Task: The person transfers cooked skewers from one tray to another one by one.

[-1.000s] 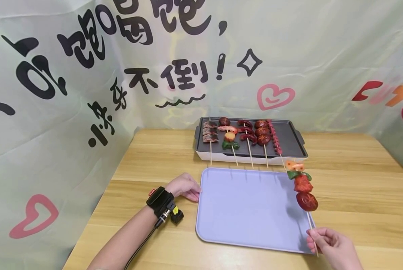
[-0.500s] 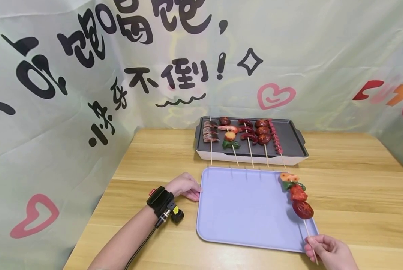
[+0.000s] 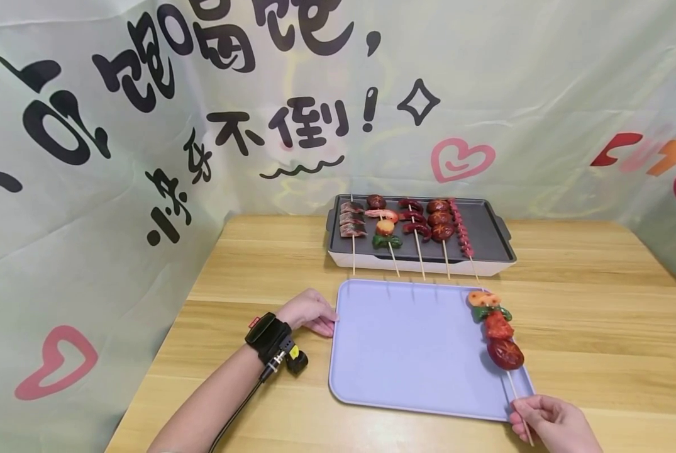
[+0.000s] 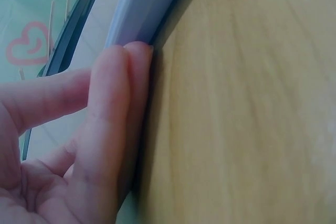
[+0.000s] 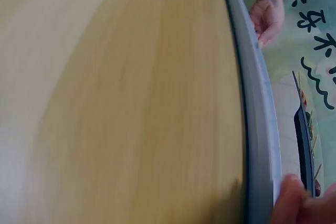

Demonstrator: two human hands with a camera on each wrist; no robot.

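Observation:
My right hand (image 3: 555, 423) pinches the bare stick of a skewer near its lower end. The skewer (image 3: 505, 354) carries a brown mushroom, a red piece, a green pepper and an orange slice, and lies along the right side of the lavender tray (image 3: 408, 346). At the tray's left edge, my left hand (image 3: 308, 312) holds the rim. In the left wrist view its fingertips (image 4: 110, 61) are right at the tray's rim (image 4: 149, 6), low over the wood. In the right wrist view only a little of the right hand (image 5: 296, 203) shows, beside the tray's front edge.
Behind the tray stands a dark grill plate (image 3: 479, 229) on a white base, bearing several food skewers with sticks jutting forward. A wooden table (image 3: 609, 302) lies under everything. Printed cloth (image 3: 541, 82) encloses the back and sides. A strapped camera (image 3: 295, 362) and cable hang from the left wrist.
The skewer has come down and left onto the right side of the tray, with the right hand still gripping its stick. The left hand keeps its place at the tray's rim.

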